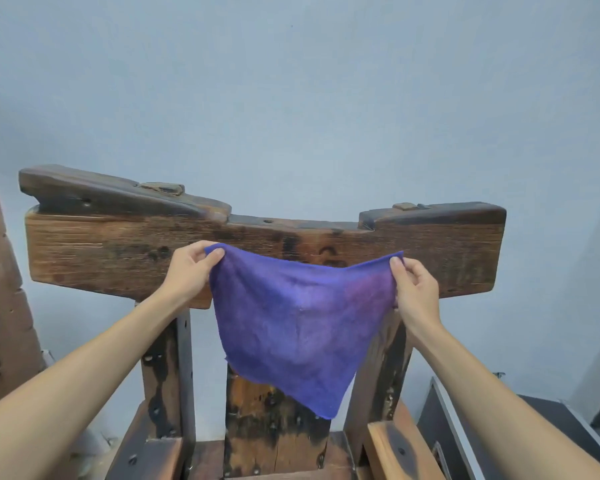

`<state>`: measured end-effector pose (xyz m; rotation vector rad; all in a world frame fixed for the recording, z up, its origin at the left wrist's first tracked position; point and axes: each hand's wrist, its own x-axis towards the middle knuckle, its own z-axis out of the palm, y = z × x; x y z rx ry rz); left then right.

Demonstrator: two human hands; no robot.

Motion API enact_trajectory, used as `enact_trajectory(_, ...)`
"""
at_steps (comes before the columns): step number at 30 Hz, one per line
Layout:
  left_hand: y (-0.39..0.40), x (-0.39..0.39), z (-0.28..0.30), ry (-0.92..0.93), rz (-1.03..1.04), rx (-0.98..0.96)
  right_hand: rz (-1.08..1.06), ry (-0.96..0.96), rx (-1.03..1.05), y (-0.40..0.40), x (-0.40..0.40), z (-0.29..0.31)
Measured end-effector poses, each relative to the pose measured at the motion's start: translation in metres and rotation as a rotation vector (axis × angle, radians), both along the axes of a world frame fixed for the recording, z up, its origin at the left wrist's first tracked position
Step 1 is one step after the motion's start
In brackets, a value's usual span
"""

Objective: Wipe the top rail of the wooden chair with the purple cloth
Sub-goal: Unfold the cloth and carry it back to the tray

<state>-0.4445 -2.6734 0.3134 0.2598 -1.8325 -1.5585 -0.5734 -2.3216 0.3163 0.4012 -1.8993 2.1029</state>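
A purple cloth [297, 323] hangs spread out in front of the wooden chair's back, its lower corner pointing down. My left hand [189, 271] pinches the cloth's upper left corner. My right hand [414, 292] pinches the upper right corner. Behind the cloth runs the chair's thick, dark, worn top rail [118, 244], dipped in the middle and raised at both ends. The cloth's upper edge lies just below the rail's top surface and covers part of its front face. Upright posts [168, 372] and a centre slat [257, 420] stand below.
A plain pale blue-grey wall [291, 98] is behind the chair. A brown wooden piece [0, 299] stands at the left edge. Dark boxes with metal edges [541, 427] sit at the lower right. The chair's armrests [392, 448] reach toward me on both sides.
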Motion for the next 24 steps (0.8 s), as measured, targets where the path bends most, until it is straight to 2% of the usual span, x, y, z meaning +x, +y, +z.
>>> enact_trajectory(6,-0.003,0.002,-0.004,0.054,0.01,0.053,-0.073,-0.008,-0.054,0.026,0.004,-0.006)
enact_trajectory(15,0.026,-0.005,-0.007,0.018,-0.052,0.113,-0.168,-0.057,-0.034,0.053,0.016,-0.018)
enact_trajectory(24,0.085,-0.046,-0.024,-0.011,-0.215,0.068,-0.29,-0.069,-0.029,0.118,0.037,-0.04)
